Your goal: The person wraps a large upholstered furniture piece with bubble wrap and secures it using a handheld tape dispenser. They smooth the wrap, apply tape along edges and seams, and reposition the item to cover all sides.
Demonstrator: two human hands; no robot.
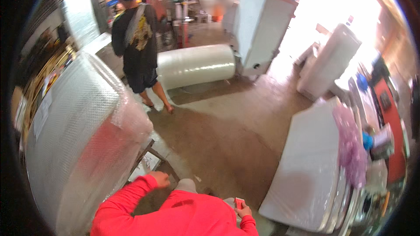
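My left hand (161, 179) hangs in front of my red-sleeved body with its fingers curled in. No object shows in it. It is nearest to a big item wrapped in bubble wrap (74, 118), which rests on a dark metal stand (151, 150) at my left. Low at my right side, my right hand (245, 211) is closed around a small red object (239, 203) with a pale face. Its exact kind is too small to make out.
Another person (135, 39) in dark clothes stands beyond the wrapped item, beside a large bubble wrap roll (197, 65) on the concrete floor. A tall white cabinet (262, 30) stands behind. White panels (306, 161) with pink wrap (350, 144) lean at the right, before a cluttered bench.
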